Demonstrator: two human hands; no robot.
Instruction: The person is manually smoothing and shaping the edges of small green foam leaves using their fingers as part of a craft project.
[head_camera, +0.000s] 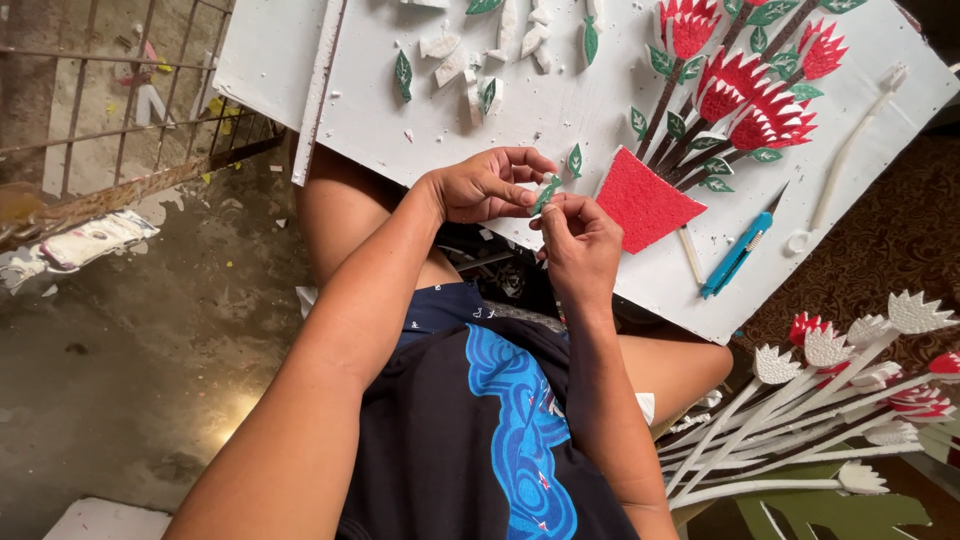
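Note:
My left hand (487, 187) and my right hand (578, 240) meet over the near edge of a white foam board (560, 110) resting on my knees. Both pinch one small green foam leaf (546, 193) between their fingertips. Just right of my hands, glued on the board, is a red foam vase (646, 203) with dark stems, red spiky flowers (745, 95) and green leaves. A loose green leaf (575, 160) lies on the board right above my hands.
A blue craft knife (737, 253) lies on the board right of the vase, by a white foam stem (850, 145). White foam scraps (455, 60) and leaves dot the board's top. Several white and red foam flowers (810, 400) lie at the lower right. A metal grate (120, 110) stands at the left.

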